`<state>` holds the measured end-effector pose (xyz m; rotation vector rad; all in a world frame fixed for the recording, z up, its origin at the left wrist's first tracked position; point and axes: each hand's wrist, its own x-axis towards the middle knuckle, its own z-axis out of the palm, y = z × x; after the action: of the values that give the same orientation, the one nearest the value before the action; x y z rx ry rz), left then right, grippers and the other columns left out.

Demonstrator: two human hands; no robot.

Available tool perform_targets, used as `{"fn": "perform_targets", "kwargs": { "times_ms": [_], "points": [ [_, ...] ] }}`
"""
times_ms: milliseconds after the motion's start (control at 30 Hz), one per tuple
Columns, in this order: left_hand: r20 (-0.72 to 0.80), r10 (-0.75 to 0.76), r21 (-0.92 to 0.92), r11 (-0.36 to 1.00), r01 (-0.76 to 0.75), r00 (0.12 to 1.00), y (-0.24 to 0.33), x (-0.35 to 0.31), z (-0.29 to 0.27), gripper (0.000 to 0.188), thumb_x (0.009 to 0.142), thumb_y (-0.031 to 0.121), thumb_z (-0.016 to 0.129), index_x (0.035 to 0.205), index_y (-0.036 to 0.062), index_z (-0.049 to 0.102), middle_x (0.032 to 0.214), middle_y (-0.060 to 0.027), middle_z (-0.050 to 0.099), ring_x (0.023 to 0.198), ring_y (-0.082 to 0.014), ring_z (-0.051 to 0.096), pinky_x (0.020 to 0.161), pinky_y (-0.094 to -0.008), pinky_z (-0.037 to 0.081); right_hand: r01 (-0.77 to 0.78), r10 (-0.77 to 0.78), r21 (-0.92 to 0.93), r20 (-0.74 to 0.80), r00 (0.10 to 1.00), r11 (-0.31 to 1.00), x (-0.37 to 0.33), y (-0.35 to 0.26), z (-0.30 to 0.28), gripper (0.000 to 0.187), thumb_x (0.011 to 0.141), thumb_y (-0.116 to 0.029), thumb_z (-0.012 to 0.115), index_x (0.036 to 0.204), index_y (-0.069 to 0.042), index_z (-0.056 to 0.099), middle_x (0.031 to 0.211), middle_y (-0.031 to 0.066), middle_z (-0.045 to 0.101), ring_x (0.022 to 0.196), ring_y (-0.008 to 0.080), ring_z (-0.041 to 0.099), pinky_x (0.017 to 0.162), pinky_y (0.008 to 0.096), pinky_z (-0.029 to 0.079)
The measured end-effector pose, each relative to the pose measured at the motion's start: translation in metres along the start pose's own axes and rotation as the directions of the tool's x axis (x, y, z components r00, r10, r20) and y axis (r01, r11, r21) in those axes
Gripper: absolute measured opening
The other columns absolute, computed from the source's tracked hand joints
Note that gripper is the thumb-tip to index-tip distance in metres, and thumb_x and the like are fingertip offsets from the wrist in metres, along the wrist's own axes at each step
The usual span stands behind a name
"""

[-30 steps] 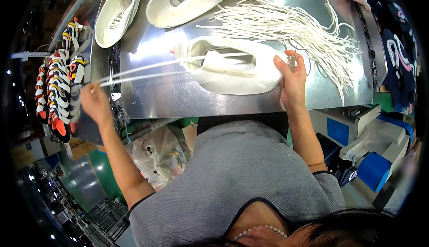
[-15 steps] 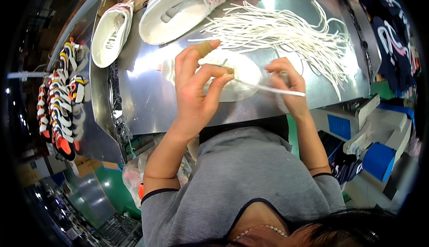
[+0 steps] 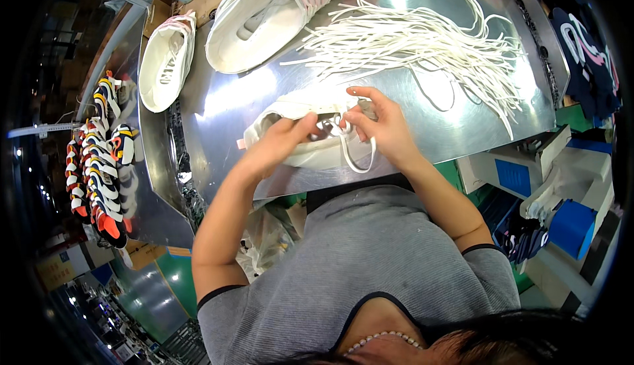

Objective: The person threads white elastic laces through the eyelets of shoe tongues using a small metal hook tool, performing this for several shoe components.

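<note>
Shiny metal table (image 3: 221, 160): a white, low-cut shoe (image 3: 316, 158) lies near the front edge, left hand (image 3: 279, 142) grasping it, right hand (image 3: 384, 129) pinching a white cord lace (image 3: 360, 170) at its opening. Lacing appears in hand; the next move seemingly calls for drawing slack through.

held shoe (image 3: 310, 159): white (pink tab (image 3: 241, 144)) | lace pile (image 3: 422, 43): white | shirt (image 3: 356, 253): grey, finely ribbed, black-edged
</note>
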<state>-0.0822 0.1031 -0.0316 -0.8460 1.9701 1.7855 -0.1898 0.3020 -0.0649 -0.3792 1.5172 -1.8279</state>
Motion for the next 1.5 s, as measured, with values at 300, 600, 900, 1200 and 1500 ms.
{"fn": "perform_targets", "kwargs": {
  "times_ms": [300, 600, 900, 1200, 1500],
  "points": [
    [-0.339, 0.333, -0.005, 0.934, -0.356, 0.88, -0.014, 0.01, 0.045, 0.026, 0.09, 0.02, 0.074, 0.104, -0.0021, 0.073, 0.094, -0.0078, 0.076, 0.083, -0.0131, 0.07, 0.072, -0.0288, 0.054, 0.042, -0.074, -0.594, -0.03, 0.997, 0.803, 0.005, -0.001, 0.01, 0.046, 0.087, -0.018, 0.074, 0.125, -0.002, 0.051, 0.087, 0.0152, 0.072, 0.086, 0.0305, 0.071, 0.078, 0.0375, 0.053],
    [-0.359, 0.417, 0.092, 0.906, -0.413, 0.835, -0.013, 0.006, 0.049, 0.025, 0.089, 0.006, 0.074, 0.11, -0.0057, 0.069, 0.103, -0.0079, 0.073, 0.092, -0.0113, 0.066, 0.081, -0.0265, 0.053, 0.24, -0.25, -0.547, 0.057, 0.967, 0.802, -0.018, -0.011, -0.007, 0.019, 0.093, -0.017, 0.066, 0.102, -0.002, 0.06, 0.081, 0.0162, 0.069, 0.074, 0.0334, 0.068, 0.066, 0.0398, 0.052],
    [-0.341, 0.481, 0.108, 0.873, -0.475, 0.808, -0.019, 0.002, 0.057, 0.019, 0.091, 0.004, 0.068, 0.107, -0.0056, 0.071, 0.097, -0.0111, 0.074, 0.081, -0.0166, 0.069, 0.073, -0.0297, 0.054, 0.284, -0.277, -0.812, 0.158, 0.948, 0.51, -0.009, -0.01, -0.004, 0.013, 0.089, -0.015, 0.065, 0.09, -0.004, 0.059, 0.074, 0.0151, 0.066, 0.069, 0.0343, 0.067, 0.063, 0.0419, 0.053],
    [-0.305, 0.389, 0.037, 0.917, -0.397, 0.869, -0.023, 0.006, 0.053, 0.014, 0.093, 0.003, 0.064, 0.103, -0.0035, 0.072, 0.096, -0.0104, 0.073, 0.083, -0.0161, 0.068, 0.076, -0.0309, 0.053, 0.23, 0.025, -0.925, 0.249, 0.968, 0.302, 0.005, -0.039, -0.007, 0.014, 0.09, -0.013, 0.063, 0.097, -0.001, 0.058, 0.078, 0.0189, 0.068, 0.076, 0.035, 0.069, 0.067, 0.0423, 0.053],
    [-0.272, 0.287, 0.02, 0.956, -0.292, 0.919, -0.003, 0.021, 0.055, 0.036, 0.084, 0.005, 0.078, 0.117, -0.0016, 0.066, 0.104, -0.0054, 0.072, 0.091, -0.0135, 0.067, 0.077, -0.0274, 0.054, 0.301, -0.354, -0.595, 0.03, 0.935, 0.745, 0.008, 0.01, -0.008, 0.02, 0.099, -0.016, 0.057, 0.117, -0.007, 0.059, 0.082, 0.0164, 0.068, 0.077, 0.0338, 0.067, 0.068, 0.0405, 0.051]
  ]
}}
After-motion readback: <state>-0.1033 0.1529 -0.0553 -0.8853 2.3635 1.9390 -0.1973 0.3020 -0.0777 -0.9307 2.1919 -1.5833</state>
